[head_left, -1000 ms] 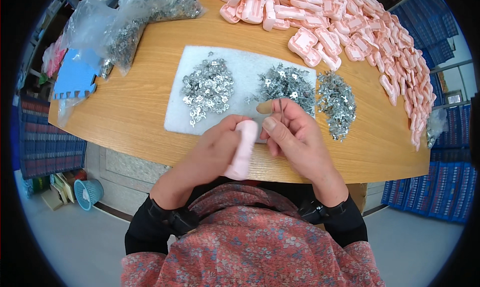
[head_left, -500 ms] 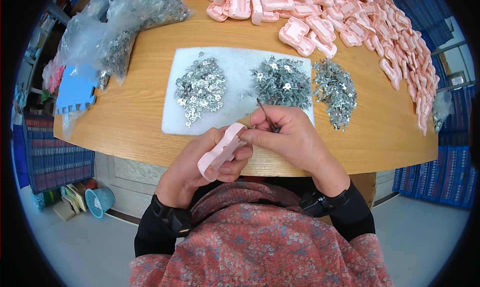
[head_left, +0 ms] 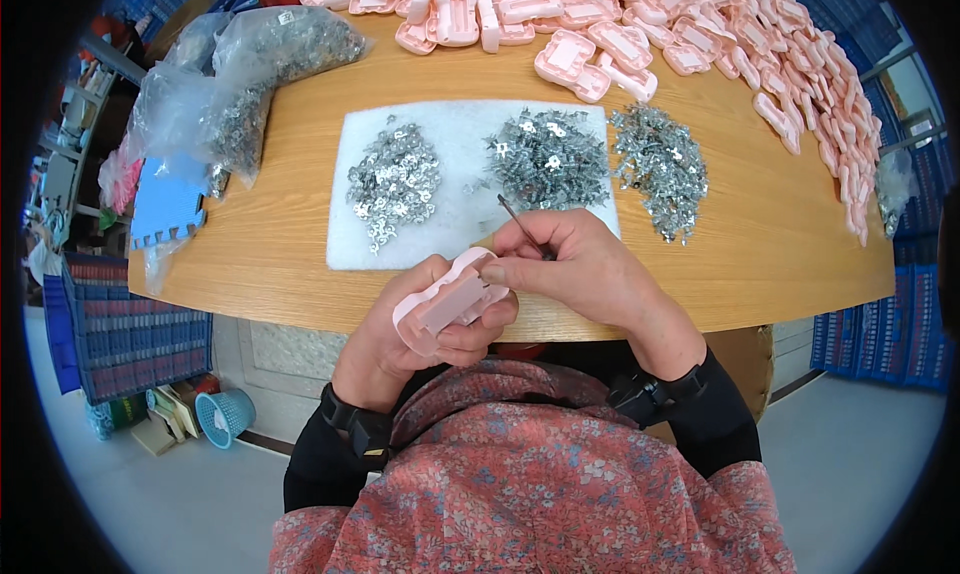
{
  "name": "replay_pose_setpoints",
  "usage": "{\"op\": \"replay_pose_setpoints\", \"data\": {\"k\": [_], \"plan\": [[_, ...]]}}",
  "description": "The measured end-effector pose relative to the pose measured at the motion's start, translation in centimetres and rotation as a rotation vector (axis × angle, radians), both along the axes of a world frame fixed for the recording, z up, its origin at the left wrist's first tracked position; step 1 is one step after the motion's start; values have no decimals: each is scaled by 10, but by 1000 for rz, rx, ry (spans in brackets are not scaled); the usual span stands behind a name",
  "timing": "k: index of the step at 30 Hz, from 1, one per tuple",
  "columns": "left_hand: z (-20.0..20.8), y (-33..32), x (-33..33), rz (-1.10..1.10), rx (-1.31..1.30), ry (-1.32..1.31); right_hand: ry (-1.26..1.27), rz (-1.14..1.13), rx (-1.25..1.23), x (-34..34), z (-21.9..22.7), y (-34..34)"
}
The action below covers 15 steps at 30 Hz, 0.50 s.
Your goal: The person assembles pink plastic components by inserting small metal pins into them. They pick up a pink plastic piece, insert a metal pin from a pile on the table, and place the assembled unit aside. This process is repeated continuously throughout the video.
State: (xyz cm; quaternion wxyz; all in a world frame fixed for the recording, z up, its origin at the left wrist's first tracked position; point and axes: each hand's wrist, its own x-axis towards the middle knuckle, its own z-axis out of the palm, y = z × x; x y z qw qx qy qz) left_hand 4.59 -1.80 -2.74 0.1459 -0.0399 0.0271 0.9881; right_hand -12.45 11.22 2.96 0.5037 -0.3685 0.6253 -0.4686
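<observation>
My left hand [head_left: 378,329] is closed around a pink plastic shell [head_left: 452,302], tilted so that its hollow, ribbed inside shows. A thin dark metal tool [head_left: 518,220] is in my right hand [head_left: 590,274], its tip pointing up and away from me. The right thumb and forefinger press together at the shell's far end; whether a small part sits between them is hidden. Just beyond the hands lies a white foam sheet [head_left: 460,134]. It carries a heap of small flat metal clips [head_left: 395,184] on the left and a heap of pronged metal pieces [head_left: 550,164] on the right.
Another metal heap [head_left: 660,169] lies on the wooden table [head_left: 760,264] right of the foam. Many pink shells [head_left: 700,34] are piled along the far and right sides. At the left are plastic bags of metal parts [head_left: 240,104] and a blue foam mat [head_left: 168,206].
My left hand has turned the pink shell so that more of its inside shows. The right hand stays at its far end with the tool. The whole view has shifted slightly.
</observation>
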Motion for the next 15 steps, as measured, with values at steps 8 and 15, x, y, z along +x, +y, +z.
{"op": "replay_pose_setpoints", "data": {"k": [8, 15], "plan": [[3, 4, -9, 59, -7, 60, -18, -249, -161, 0, -2, 30], [43, 28, -47, 484, -564, -184, 339, -317, -425, 31, 20, 52]]}}
